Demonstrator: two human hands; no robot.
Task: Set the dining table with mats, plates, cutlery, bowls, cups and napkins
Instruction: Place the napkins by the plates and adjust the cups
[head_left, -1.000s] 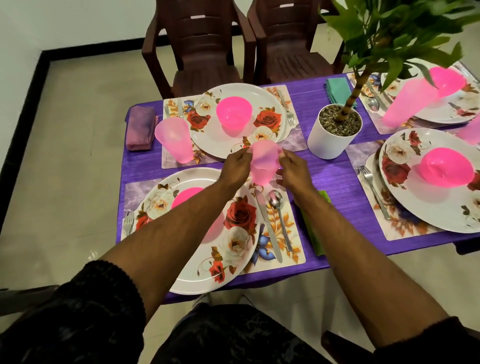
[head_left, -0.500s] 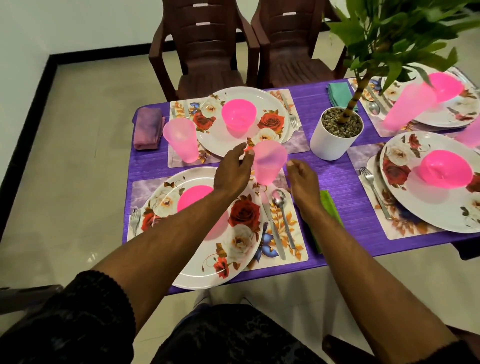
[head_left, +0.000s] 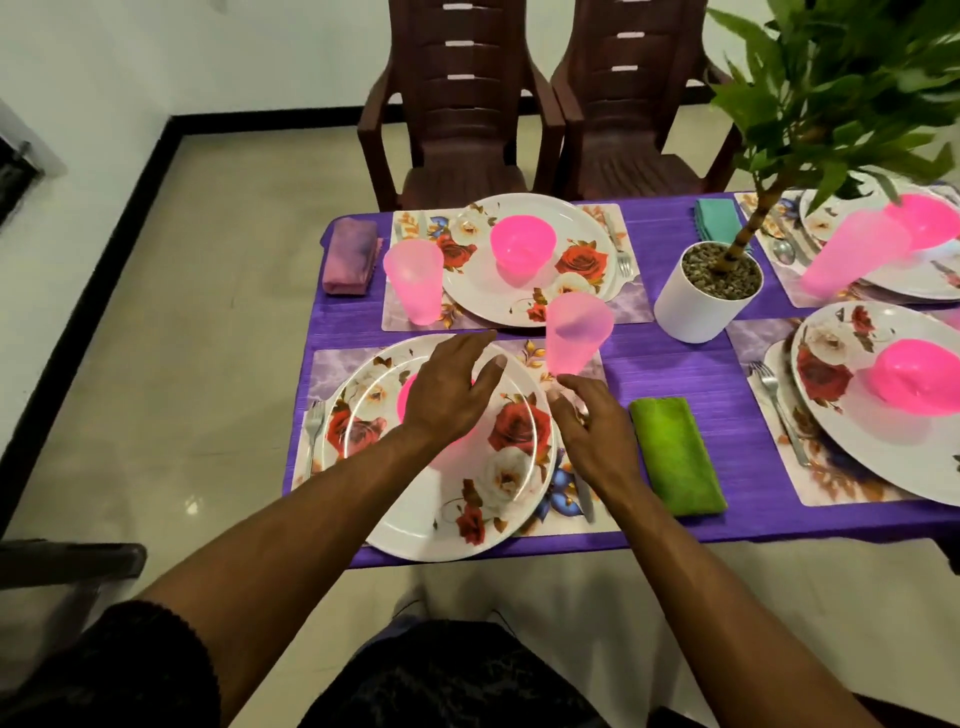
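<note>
A translucent pink cup (head_left: 576, 332) stands upright at the far right corner of the near floral mat (head_left: 530, 353), free of both hands. My left hand (head_left: 449, 389) hovers over the near rose-patterned plate (head_left: 498, 467), fingers relaxed and empty, hiding most of the pink bowl (head_left: 410, 395). My right hand (head_left: 592, 436) is just below the cup, fingers loose, over the knife (head_left: 584, 501) and spoon. A fork (head_left: 313, 426) lies left of the plate. A green napkin (head_left: 678, 454) lies to the right of the mat.
The purple table (head_left: 670, 364) holds a far setting with plate (head_left: 576, 291), pink bowl (head_left: 522, 249), cup (head_left: 414, 280) and a mauve napkin (head_left: 349, 257). A white potted plant (head_left: 701, 296) stands mid-table. More settings lie right. Two brown chairs (head_left: 467, 119) stand behind.
Both hands have let go of the pink cup and drawn back toward me. The cup now stands alone on the mat's corner.
</note>
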